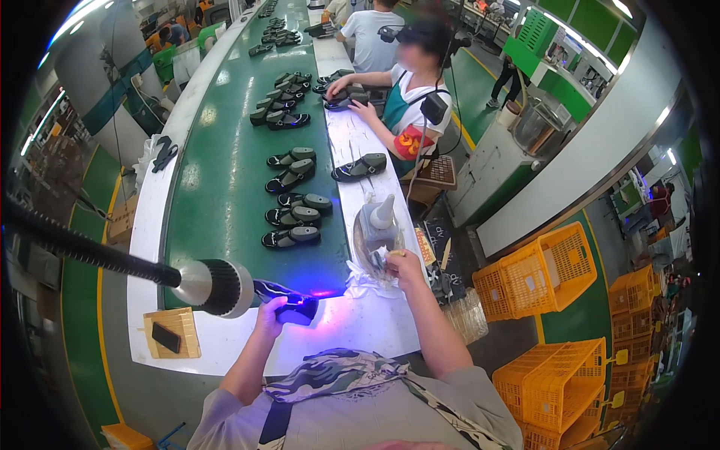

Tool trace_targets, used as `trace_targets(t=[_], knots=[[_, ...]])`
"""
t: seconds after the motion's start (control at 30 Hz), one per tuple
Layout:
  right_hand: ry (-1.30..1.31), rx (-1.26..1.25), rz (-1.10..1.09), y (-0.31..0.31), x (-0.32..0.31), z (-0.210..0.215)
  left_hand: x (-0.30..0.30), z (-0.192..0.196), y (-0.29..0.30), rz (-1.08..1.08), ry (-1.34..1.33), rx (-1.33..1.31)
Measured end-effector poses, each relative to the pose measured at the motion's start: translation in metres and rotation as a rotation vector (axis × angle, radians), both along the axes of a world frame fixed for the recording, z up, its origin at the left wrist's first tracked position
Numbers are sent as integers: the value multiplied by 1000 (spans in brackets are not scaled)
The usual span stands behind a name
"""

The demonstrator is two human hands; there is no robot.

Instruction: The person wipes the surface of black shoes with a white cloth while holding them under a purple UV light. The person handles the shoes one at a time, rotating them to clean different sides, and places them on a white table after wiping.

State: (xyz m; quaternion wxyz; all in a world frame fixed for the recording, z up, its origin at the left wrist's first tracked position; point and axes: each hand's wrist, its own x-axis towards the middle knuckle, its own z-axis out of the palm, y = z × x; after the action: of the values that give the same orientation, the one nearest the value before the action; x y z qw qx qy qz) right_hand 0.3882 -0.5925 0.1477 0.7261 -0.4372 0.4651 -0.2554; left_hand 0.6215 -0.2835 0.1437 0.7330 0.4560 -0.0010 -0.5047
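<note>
My left hand [268,318] is closed on a dark shoe [297,308] at the near end of the bench, under a lamp [225,288] that throws blue-violet light on it. To the right, my right hand [404,268] is closed in a pinch by a shallow tray [361,244]. A thin yellowish piece shows at its fingertips, too small to name. A white squeeze bottle [382,214] with a pointed nozzle stands at the tray. Crumpled white cloth [365,282] lies just below the tray, left of my right hand.
Several black shoes [291,237] sit on the green belt [217,187]. One more shoe [360,167] rests on the white ledge. A co-worker [420,90] handles shoes farther up. A phone [166,337] lies on cardboard at left. Yellow crates [551,382] stand at right.
</note>
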Motion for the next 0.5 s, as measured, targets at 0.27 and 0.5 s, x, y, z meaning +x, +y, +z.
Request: trace_targets(t=[0.27, 0.5], knots=[[-546, 227, 67, 15, 69, 113, 7, -70, 58, 114, 284, 101], [-588, 308, 123, 16, 126, 124, -11, -93, 76, 134, 191, -38]])
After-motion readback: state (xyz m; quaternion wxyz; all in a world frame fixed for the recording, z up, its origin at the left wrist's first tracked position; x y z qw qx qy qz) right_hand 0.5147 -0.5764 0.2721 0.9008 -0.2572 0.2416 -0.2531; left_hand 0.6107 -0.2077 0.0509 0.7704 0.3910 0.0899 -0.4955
